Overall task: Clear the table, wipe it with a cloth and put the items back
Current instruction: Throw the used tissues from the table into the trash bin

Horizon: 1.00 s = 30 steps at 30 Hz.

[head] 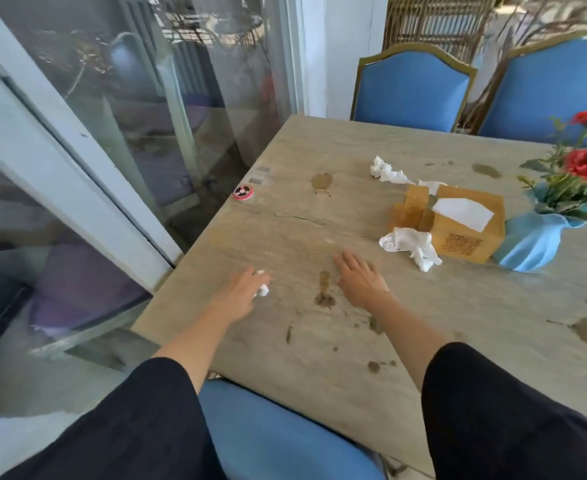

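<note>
Table point(423, 306) stained, uncleared; tissue box point(465, 230) right of centre. Right hand point(361, 282) flat, fingers straight, empty; left hand point(240, 292) fingers curled. Crumpled tissue point(410, 245) just beside the box, ahead-right of the right hand, the nearer one; small wad point(262, 291) pinched in the left.

— What does the left hand point(240, 294) hold?
— A white scrap point(263, 291), mostly hidden inside its grip.
— And the flowers point(586, 164)?
— Cut off at the right edge; the tissue box point(465, 233) print is blurred.
</note>
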Available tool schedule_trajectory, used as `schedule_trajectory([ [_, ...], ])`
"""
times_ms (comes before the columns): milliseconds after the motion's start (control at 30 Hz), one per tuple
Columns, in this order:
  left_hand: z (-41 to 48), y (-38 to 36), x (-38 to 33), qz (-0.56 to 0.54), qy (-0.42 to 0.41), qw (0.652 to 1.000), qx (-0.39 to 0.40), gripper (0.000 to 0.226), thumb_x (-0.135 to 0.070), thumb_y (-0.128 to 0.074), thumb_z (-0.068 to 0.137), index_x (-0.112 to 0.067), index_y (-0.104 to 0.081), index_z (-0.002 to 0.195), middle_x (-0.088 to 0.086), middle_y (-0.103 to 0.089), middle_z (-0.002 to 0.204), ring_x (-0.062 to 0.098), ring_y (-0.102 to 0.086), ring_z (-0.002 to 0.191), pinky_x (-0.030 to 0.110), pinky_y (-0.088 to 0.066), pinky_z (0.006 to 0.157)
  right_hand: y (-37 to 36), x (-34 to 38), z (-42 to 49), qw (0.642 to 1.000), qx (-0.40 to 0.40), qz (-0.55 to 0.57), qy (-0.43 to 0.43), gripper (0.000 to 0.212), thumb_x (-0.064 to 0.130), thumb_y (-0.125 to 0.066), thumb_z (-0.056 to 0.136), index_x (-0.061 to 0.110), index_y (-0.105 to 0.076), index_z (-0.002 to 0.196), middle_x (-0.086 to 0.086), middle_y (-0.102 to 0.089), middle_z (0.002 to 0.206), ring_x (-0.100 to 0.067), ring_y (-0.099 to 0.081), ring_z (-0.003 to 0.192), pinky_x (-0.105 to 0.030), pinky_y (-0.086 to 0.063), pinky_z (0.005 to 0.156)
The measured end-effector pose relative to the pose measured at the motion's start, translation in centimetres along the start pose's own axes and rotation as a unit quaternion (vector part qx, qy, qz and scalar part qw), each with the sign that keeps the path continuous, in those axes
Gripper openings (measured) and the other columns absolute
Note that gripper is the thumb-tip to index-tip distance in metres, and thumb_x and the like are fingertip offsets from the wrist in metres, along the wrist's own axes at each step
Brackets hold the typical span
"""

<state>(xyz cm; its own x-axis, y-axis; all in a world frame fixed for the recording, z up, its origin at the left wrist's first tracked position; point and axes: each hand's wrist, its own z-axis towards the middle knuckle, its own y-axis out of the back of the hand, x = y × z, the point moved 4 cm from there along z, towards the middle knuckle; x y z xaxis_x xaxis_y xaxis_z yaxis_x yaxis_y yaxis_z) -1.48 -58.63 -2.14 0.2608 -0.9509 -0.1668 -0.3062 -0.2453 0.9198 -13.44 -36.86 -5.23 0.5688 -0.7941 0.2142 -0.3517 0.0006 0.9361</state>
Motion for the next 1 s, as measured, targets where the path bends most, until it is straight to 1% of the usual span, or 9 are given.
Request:
schedule_trajectory([
  [133, 2.7, 0.7, 1.1, -0.064, -0.021, 0.998, -0.008, 0.035, 0.012, -0.045, 0.084, 0.0, -0.065, 0.109, 0.022, -0.055, 0.123, 0.036, -0.054, 0.112, 0.03, -0.04, 0.087, -1.1, -0.1, -0.6, 0.999, -0.015, 0.002, -0.039, 0.056, 0.04, -0.018, 0.103, 0.024, 0.001, 0.154, 0.003, 0.008, 0.161, -0.015, 0.006, 0.148, -0.048, -0.006, 0.118],
  [200, 4.1, 1.6, 0.0, -0.09, -0.023, 0.995, -0.024, 0.035, 0.016, -0.042, 0.082, 0.003, -0.07, 0.098, 0.022, -0.063, 0.111, 0.034, -0.06, 0.102, 0.026, -0.039, 0.078, -0.9, -0.2, -0.8, 0.999, -0.023, 0.008, -0.043, 0.056, 0.043, -0.016, 0.103, 0.027, 0.001, 0.153, 0.006, 0.007, 0.161, -0.012, 0.006, 0.147, -0.045, -0.005, 0.117],
  [367, 7.9, 4.0, -7.3, -0.097, -0.128, 0.982, -0.101, 0.032, 0.019, -0.048, 0.074, 0.0, -0.073, 0.081, 0.02, -0.057, 0.096, 0.035, -0.061, 0.082, 0.038, -0.047, 0.072, 0.2, -0.4, -0.7, 0.999, -0.009, 0.032, -0.036, 0.056, 0.036, -0.032, 0.102, 0.028, -0.009, 0.153, 0.005, 0.0, 0.161, -0.015, -0.001, 0.148, -0.043, -0.008, 0.117],
  [467, 10.5, 4.9, -14.0, -0.098, -0.177, 0.969, -0.14, 0.025, 0.01, -0.051, 0.08, -0.004, -0.07, 0.087, 0.014, -0.052, 0.1, 0.03, -0.057, 0.082, 0.039, -0.047, 0.073, 1.8, -2.1, -2.1, 0.988, -0.107, 0.11, -0.033, 0.052, 0.011, -0.047, 0.094, 0.019, -0.038, 0.144, -0.004, -0.029, 0.155, -0.024, -0.024, 0.141, -0.045, -0.031, 0.111],
  [567, 13.0, 4.6, -19.8, -0.102, -0.193, 0.966, -0.142, 0.023, 0.002, -0.051, 0.085, -0.007, -0.069, 0.097, 0.013, -0.053, 0.097, 0.032, -0.058, 0.087, 0.038, -0.047, 0.078, 3.4, -5.8, -4.2, 0.964, -0.248, 0.067, -0.07, 0.049, -0.006, -0.054, 0.083, 0.01, -0.054, 0.129, -0.011, -0.048, 0.14, -0.033, -0.044, 0.123, -0.048, -0.049, 0.091],
  [700, 15.1, 4.1, -23.1, -0.111, -0.178, 0.968, -0.141, 0.022, -0.004, -0.049, 0.089, -0.015, -0.063, 0.102, 0.009, -0.059, 0.109, 0.03, -0.057, 0.103, 0.033, -0.043, 0.079, 4.3, -9.6, -4.1, 0.977, -0.192, -0.018, -0.093, 0.07, -0.009, -0.053, 0.083, 0.017, -0.033, 0.144, -0.006, -0.01, 0.16, -0.033, -0.019, 0.141, -0.051, -0.04, 0.1],
  [800, 16.7, 4.0, -23.2, -0.054, -0.198, 0.961, -0.188, 0.041, 0.002, -0.049, 0.088, -0.014, -0.056, 0.126, 0.009, -0.06, 0.118, 0.03, -0.05, 0.114, 0.037, -0.045, 0.088, 4.6, -10.6, -3.1, 0.984, -0.143, -0.034, -0.095, 0.08, -0.006, -0.057, 0.085, 0.017, -0.018, 0.15, -0.008, 0.005, 0.161, -0.034, -0.011, 0.143, -0.049, -0.042, 0.102],
  [867, 17.9, 3.9, -22.9, -0.042, -0.186, 0.961, -0.198, 0.05, 0.006, -0.045, 0.089, -0.014, -0.048, 0.135, 0.013, -0.06, 0.121, 0.031, -0.044, 0.121, 0.039, -0.042, 0.094, 4.3, -10.5, -2.4, 0.986, -0.13, -0.028, -0.097, 0.085, -0.005, -0.06, 0.084, 0.015, -0.013, 0.151, -0.014, 0.003, 0.16, -0.036, -0.015, 0.141, -0.045, -0.044, 0.102],
  [1000, 19.4, 4.4, -22.5, -0.036, -0.16, 0.965, -0.205, 0.057, 0.015, -0.041, 0.085, -0.009, -0.044, 0.136, 0.015, -0.062, 0.117, 0.033, -0.041, 0.122, 0.041, -0.043, 0.088, 4.1, -10.8, -1.7, 0.982, -0.137, -0.019, -0.128, 0.084, -0.008, -0.067, 0.074, 0.004, -0.025, 0.145, -0.019, -0.029, 0.143, -0.035, -0.035, 0.125, -0.04, -0.05, 0.088],
])
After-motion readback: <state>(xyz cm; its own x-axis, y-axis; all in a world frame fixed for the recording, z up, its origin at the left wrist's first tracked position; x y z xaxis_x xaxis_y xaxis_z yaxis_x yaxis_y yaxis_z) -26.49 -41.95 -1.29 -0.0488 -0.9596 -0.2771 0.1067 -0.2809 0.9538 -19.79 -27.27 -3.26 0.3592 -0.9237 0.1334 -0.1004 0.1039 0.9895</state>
